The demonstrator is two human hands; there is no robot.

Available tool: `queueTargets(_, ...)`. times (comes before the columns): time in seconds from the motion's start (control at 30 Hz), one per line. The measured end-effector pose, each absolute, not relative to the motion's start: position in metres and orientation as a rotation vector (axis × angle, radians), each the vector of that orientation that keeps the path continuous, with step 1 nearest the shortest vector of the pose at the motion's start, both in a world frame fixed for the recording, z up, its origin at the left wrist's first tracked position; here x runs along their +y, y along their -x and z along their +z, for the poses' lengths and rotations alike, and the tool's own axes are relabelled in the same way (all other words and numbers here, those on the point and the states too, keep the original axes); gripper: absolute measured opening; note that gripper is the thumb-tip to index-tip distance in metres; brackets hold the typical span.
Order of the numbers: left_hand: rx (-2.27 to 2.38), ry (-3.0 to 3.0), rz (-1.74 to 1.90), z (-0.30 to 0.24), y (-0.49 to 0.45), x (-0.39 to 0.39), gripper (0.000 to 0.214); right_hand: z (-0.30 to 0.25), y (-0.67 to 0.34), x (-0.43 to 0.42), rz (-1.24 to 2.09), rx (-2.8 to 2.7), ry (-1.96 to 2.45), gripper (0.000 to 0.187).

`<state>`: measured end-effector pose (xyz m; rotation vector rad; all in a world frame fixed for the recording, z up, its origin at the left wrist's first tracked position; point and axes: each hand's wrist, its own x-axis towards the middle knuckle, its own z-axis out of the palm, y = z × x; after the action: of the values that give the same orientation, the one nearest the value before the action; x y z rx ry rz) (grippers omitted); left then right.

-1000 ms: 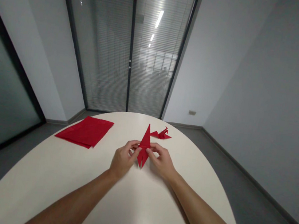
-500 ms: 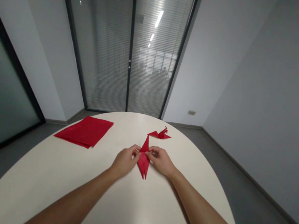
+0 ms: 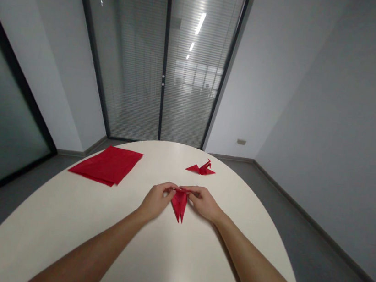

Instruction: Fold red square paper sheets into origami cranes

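Observation:
A red folded paper [image 3: 179, 202] is held between my two hands over the middle of the table, its two narrow points aimed toward me. My left hand [image 3: 158, 200] pinches its upper left edge, while my right hand [image 3: 202, 201] pinches the upper right edge. Both sets of fingers are closed and nearly meet along the top fold. The far flap of the paper is hidden, partly behind the fingers. Beyond my right hand, a finished-looking red paper crane [image 3: 201, 168] lies on the table.
A stack of red paper sheets [image 3: 106, 165] lies at the far left of the round white table [image 3: 130, 263]. Past the table's far edge stand a glass partition with blinds [image 3: 136, 83] and a pale wall [image 3: 252, 75].
The far pointed flap, which stood up past my fingers, no longer shows above them. My hands have drawn closer together along the paper's top edge.

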<state>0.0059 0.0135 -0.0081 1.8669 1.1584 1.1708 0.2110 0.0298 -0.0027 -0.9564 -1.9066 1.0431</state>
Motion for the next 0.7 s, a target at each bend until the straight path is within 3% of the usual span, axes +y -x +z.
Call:
queueTargets(0.2, 1.224, -1.869, 1.169, -0.001, -0.007, 0.008, 0.025, 0.001, -0.213, 0.030, 0.978, -1.957, 1.026, 0.034)
queueTargets(0.4, 1.252, -1.943, 1.189, 0.004, -0.008, 0.005, 0.026, 0.008, -0.212, 0.026, 1.022, -1.884, 1.043, 0.050)
queueTargets(0.7, 1.267, -1.980, 1.178, 0.007, -0.010, 0.002, 0.027, 0.006, -0.210, 0.028, 1.087, -1.859, 1.022, 0.038)
